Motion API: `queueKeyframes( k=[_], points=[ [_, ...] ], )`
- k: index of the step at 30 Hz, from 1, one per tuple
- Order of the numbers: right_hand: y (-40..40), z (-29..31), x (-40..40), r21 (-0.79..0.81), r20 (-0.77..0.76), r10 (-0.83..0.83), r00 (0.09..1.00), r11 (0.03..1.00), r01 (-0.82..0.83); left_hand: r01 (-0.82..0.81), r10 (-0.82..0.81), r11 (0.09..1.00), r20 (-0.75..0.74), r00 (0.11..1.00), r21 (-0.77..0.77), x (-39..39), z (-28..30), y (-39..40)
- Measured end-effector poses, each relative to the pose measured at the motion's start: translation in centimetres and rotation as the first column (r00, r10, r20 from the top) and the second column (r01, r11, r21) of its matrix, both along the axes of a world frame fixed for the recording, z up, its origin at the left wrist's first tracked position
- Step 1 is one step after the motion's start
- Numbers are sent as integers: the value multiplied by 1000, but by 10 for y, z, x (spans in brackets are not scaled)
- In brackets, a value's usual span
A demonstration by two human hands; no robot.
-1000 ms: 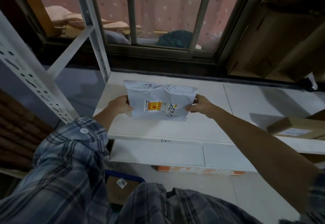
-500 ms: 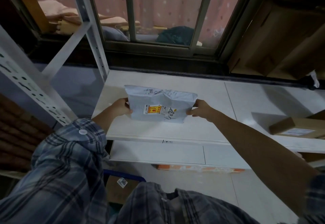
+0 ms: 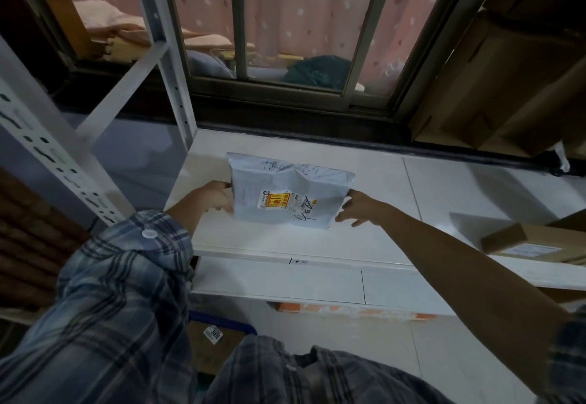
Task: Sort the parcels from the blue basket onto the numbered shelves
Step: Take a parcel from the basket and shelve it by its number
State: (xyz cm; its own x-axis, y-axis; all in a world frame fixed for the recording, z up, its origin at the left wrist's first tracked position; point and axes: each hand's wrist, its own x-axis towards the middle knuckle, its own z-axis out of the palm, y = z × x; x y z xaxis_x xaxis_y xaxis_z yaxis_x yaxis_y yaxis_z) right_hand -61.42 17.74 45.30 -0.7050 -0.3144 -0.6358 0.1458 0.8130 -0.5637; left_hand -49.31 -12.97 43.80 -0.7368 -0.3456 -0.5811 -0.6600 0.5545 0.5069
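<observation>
A white plastic mailer parcel with a yellow-and-red sticker and black handwriting lies on the white shelf board, near its left end. My left hand grips the parcel's left edge with curled fingers. At the parcel's right edge, my right hand has loosely spread fingers, with only the fingertips touching it. The blue basket shows at the bottom, below the shelf. A cardboard parcel labelled 3005 sits in it, partly hidden by my shirt.
A flat cardboard box lies on the same shelf at the right. A white perforated shelf upright stands on the left. A barred window is behind the shelf, and large cardboard boxes are stacked at the upper right. A lower white shelf is underneath.
The parcel has settled a little farther back on the shelf. My right hand's fingers have loosened from a grip to a spread touch. My left hand keeps its hold.
</observation>
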Motion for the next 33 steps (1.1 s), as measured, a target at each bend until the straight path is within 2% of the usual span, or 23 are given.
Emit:
queueKeyframes(
  k=[3, 6, 8, 15, 18, 21, 23, 27, 30, 33],
  points=[
    [0, -7, 7, 103, 62, -6, 998, 995, -1, -52, 54, 998, -39, 998, 44, 2, 1, 3],
    [-4, -13, 7, -8, -43, -54, 998, 999, 54, -126, 140, 987, -159, 977, 99, 2, 5, 9],
    [-8, -11, 4, -60, -126, -40, 991, 998, 33, -165, 189, 978, -205, 960, 130, 2, 8, 10],
    [-3, -6, 4, -65, -75, -91, 993, 994, 86, -172, 180, 981, -91, 979, 86, 15, 13, 20],
    [7, -10, 15, 98, -10, -57, 998, 993, 58, -197, 199, 979, -24, 980, 45, 27, 8, 23],
    [7, -11, 38, 367, 90, 183, 979, 908, -203, -218, 218, 976, 34, 975, 13, 44, 0, 31],
    [-10, -14, 61, 404, 131, 381, 915, 822, -401, -220, 218, 975, 60, 974, 20, 58, -10, 40],
    [-63, -26, 104, 312, -13, 698, 716, 683, -660, -199, 196, 979, 74, 978, 38, 96, -30, 54],
    [-90, -28, 131, 279, -110, 852, 513, 521, -806, -162, 166, 985, 73, 983, -58, 138, -42, 53],
    [-101, -30, 150, 264, -132, 919, 371, 393, -881, -260, 270, 960, 107, 957, -105, 196, -59, 51]
  ],
)
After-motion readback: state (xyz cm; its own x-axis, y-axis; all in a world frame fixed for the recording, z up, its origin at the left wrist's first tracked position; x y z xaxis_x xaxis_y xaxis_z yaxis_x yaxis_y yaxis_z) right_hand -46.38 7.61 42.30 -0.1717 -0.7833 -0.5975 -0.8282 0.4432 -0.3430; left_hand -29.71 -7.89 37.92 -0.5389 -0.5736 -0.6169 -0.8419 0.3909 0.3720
